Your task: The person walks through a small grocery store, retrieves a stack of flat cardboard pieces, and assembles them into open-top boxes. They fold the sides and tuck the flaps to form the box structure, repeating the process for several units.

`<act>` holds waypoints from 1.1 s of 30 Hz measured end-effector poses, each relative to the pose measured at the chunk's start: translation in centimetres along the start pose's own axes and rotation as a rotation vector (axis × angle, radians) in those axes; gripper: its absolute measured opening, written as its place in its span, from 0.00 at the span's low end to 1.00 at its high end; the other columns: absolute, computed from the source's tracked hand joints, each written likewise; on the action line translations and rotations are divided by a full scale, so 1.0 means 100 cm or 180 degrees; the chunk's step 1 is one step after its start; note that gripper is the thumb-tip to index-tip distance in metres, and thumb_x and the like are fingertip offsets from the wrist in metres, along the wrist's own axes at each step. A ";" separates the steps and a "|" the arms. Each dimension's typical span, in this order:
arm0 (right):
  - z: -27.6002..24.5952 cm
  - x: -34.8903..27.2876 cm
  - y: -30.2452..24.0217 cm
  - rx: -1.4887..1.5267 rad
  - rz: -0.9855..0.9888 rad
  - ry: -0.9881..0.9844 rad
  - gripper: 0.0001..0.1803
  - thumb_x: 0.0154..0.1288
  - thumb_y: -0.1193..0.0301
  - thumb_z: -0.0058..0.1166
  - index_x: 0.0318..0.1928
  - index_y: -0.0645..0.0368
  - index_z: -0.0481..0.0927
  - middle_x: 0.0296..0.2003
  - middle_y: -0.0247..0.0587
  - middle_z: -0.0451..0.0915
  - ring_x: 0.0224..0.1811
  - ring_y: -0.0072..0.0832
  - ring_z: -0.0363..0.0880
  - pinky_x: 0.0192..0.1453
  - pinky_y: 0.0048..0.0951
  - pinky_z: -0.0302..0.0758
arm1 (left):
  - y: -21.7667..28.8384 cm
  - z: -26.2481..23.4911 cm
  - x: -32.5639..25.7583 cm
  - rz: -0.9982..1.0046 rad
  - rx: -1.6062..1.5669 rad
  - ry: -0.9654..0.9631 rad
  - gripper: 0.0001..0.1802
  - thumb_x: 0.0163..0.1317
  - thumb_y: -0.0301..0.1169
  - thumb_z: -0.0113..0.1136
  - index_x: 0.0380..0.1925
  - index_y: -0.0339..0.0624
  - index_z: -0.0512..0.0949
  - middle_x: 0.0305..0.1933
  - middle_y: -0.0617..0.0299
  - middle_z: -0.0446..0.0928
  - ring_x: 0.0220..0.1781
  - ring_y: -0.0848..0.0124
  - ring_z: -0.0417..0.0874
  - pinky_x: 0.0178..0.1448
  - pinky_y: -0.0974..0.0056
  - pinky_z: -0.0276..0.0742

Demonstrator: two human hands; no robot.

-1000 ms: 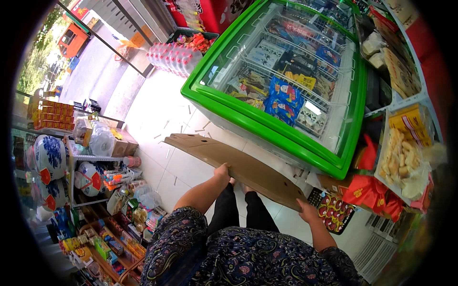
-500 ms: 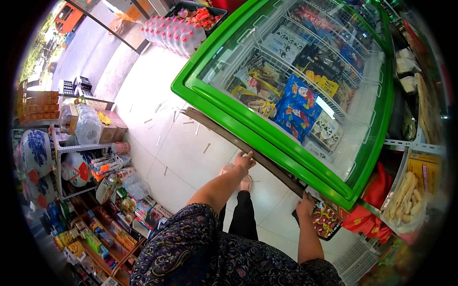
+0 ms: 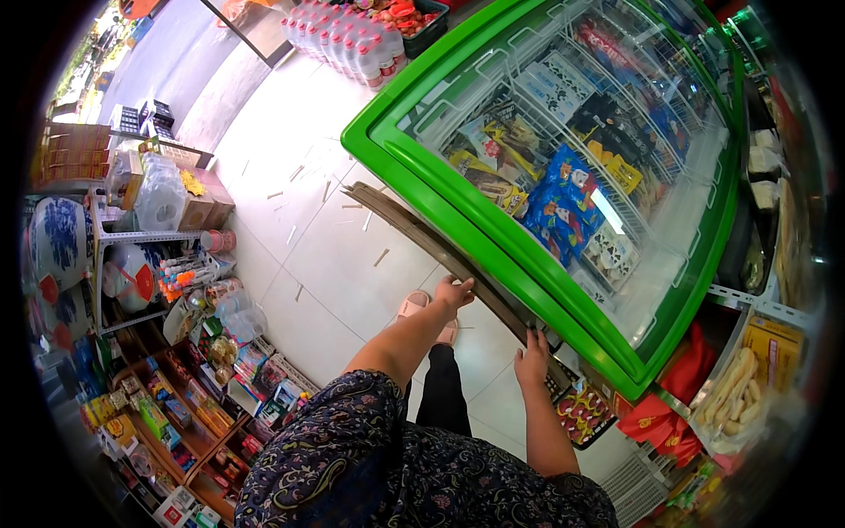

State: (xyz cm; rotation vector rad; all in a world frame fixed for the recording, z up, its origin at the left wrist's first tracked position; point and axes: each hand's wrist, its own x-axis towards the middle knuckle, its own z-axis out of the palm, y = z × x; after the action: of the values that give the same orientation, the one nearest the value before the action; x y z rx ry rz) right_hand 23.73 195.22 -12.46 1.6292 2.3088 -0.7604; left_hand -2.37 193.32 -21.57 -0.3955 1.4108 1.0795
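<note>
A flat brown sheet [image 3: 414,231], seemingly folded cardboard, is seen nearly edge-on along the front of a green-framed chest freezer [image 3: 493,255]. My left hand [image 3: 453,293] is closed on its edge near the middle, fingers partly hidden behind it. At the sheet's near right end, my right hand [image 3: 531,359] lies against it with the fingers stretched out and slightly apart. Packaged frozen goods, among them a blue bag [image 3: 563,198], show in wire baskets under the freezer's glass.
Thin strips [image 3: 381,257] are scattered on the pale tiled floor [image 3: 326,290]. Shrink-wrapped bottles [image 3: 343,40] stand beyond. Shelves of small packaged goods [image 3: 180,414] line the left. A dark tray of red packets [image 3: 584,414] is low at the right, near a red bag [image 3: 660,427].
My right hand has slid left along the sheet and its fingers have straightened. My left hand keeps its hold. The view has shifted slightly, so the freezer appears farther right.
</note>
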 end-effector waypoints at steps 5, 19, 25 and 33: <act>0.000 0.023 -0.016 0.0269 -0.0287 -0.0209 0.24 0.59 0.72 0.59 0.57 0.57 0.74 0.56 0.49 0.71 0.59 0.48 0.71 0.60 0.44 0.71 | 0.002 0.000 0.002 -0.0029 0.0024 -0.0085 0.39 0.61 0.34 0.66 0.67 0.37 0.57 0.47 0.51 0.80 0.37 0.63 0.86 0.40 0.65 0.87; 0.013 0.052 -0.042 -0.0020 -0.0101 -0.0456 0.22 0.57 0.72 0.61 0.53 0.54 0.74 0.54 0.46 0.72 0.56 0.46 0.72 0.57 0.43 0.75 | -0.013 -0.025 -0.027 -0.0103 -0.0037 -0.0056 0.31 0.64 0.32 0.63 0.62 0.37 0.61 0.48 0.52 0.78 0.42 0.62 0.85 0.44 0.65 0.86; 0.018 0.055 -0.053 -0.0428 -0.0001 -0.0214 0.25 0.54 0.72 0.64 0.52 0.55 0.70 0.52 0.46 0.71 0.55 0.45 0.74 0.53 0.44 0.77 | -0.016 -0.030 -0.036 -0.0170 -0.0038 -0.0042 0.27 0.65 0.31 0.61 0.62 0.38 0.63 0.50 0.53 0.77 0.45 0.61 0.84 0.46 0.65 0.86; 0.053 0.082 -0.076 -0.0760 -0.0119 -0.0587 0.22 0.53 0.66 0.65 0.46 0.56 0.71 0.49 0.49 0.76 0.50 0.45 0.78 0.48 0.44 0.78 | -0.030 -0.058 -0.024 -0.0618 0.0211 0.0135 0.18 0.66 0.34 0.55 0.51 0.35 0.71 0.40 0.52 0.81 0.34 0.61 0.86 0.35 0.62 0.87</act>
State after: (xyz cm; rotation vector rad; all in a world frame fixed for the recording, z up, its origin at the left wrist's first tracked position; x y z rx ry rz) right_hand 13.06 197.17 -18.51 1.3583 2.2082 -0.5884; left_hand -2.94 186.39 -21.54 -0.4992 1.4104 0.8692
